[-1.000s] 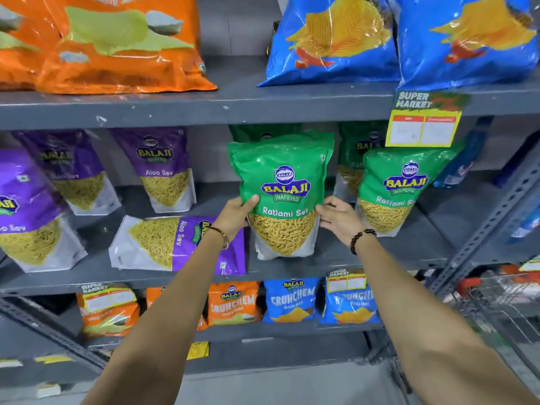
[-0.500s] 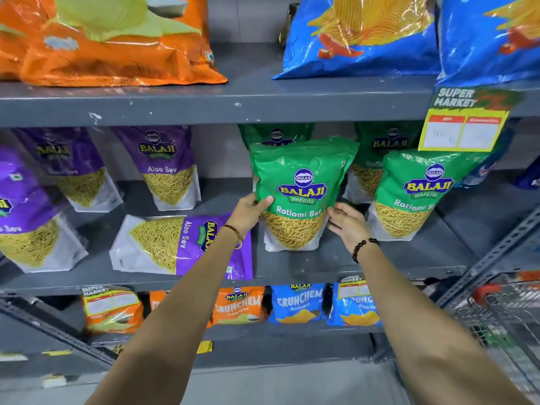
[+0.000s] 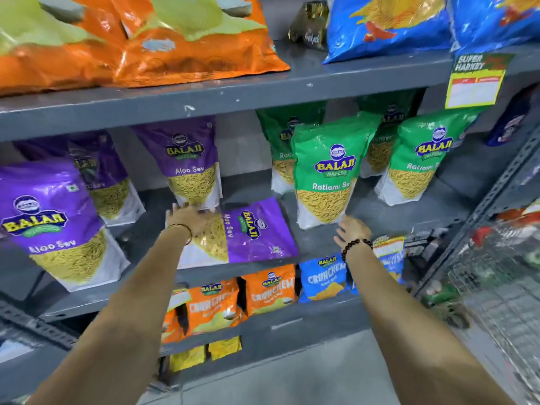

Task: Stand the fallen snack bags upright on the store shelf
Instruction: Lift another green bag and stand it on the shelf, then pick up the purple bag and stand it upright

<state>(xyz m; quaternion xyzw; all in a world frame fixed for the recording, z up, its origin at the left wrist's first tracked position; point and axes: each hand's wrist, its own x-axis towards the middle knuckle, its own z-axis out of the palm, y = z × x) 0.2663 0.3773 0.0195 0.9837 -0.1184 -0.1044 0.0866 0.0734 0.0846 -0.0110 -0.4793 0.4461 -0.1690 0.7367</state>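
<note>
Head view, fallen bag: one purple Aloo Sev bag (image 3: 251, 229) lies flat near the middle shelf (image 3: 380, 217) front edge, yellow sev showing.
Upright bags: we count three purple, four green.
Left hand (image 3: 190, 219): fingers spread over the fallen bag, contact blurred, seemingly touching.
Right hand (image 3: 352, 230): open, empty, below the front green Ratlami Sev bag (image 3: 327, 176).

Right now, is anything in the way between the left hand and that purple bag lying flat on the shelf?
Nothing visible. The left hand is already over the fallen Aloo Sev bag, apparently touching its left end. The upright purple bag stands just behind.
</note>
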